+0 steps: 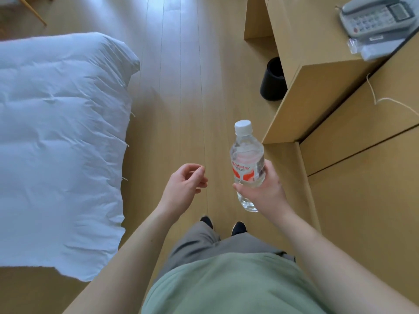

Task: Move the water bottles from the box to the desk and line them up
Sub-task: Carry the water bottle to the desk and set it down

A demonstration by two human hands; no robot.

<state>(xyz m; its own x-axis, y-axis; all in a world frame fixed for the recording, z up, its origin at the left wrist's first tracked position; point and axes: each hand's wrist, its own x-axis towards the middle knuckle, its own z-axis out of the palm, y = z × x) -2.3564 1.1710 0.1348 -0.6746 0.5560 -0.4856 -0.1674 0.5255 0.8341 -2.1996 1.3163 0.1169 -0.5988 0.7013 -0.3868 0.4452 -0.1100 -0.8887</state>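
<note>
A clear water bottle [247,159] with a white cap and a red-and-white label is upright in my right hand [263,189], whose fingers curl round its lower half. It is held in the air over the wooden floor, just left of the light wooden desk [374,141]. My left hand [186,184] hovers beside it at the same height, fingers loosely curled, holding nothing. No box is in view.
A grey telephone [376,17] and a clear packet [362,49] lie on the desk's far end, with a thin cord [385,99] trailing over the top. A black bin [273,80] stands under the desk. A bed with a white duvet [61,143] fills the left.
</note>
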